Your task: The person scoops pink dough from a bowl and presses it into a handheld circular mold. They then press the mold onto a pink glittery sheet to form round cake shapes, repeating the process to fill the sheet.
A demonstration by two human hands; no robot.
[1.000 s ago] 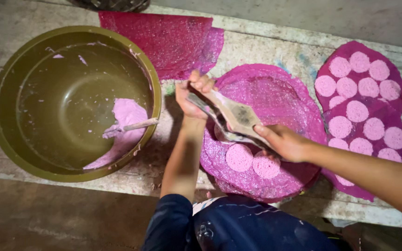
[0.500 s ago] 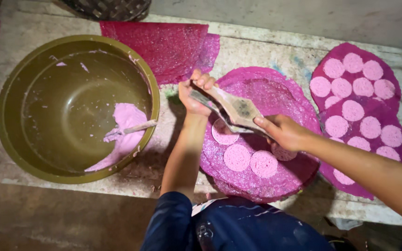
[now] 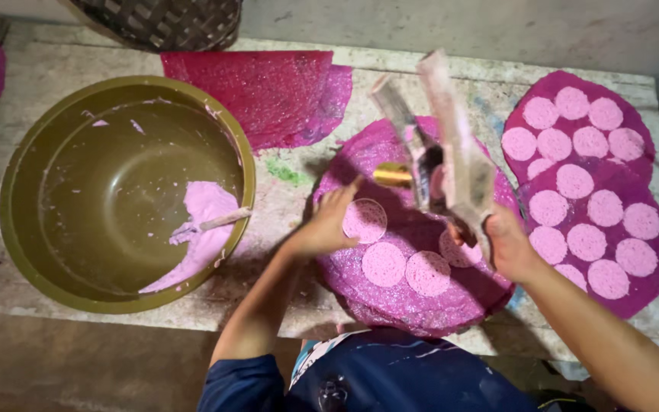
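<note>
Head view: we take the big magenta round sheet [image 3: 413, 305] in the middle of the bench as our landmark. On it we count four pale pink dough discs; the newest disc [image 3: 364, 220] lies toward its left part, the other three nearer us. The left hand [image 3: 328, 225] rests at the sheet's left edge, fingers spread and flat, fingertips touching that disc and gripping nothing. The right hand [image 3: 509, 246] is over the sheet's right edge, closed around the handles of a hinged wooden press [image 3: 444, 149]. The press is lifted above the sheet with its two paddles spread apart in a V, dough smeared on them. A small brass ring [image 3: 392, 175] shows just left of the press hinge; we cannot tell what holds it.

Left of the sheet stands a large olive bowl [image 3: 32, 221] with a patch of pink dough [image 3: 200, 229] at its bottom and a spoon [image 3: 215, 223] lying in it. Right of the sheet lie two more magenta sheets [image 3: 646, 229], covered with finished discs. Beyond the sheet an empty magenta sheet [image 3: 268, 91] lies flat, and a woven basket [image 3: 169, 23] stands past it.
</note>
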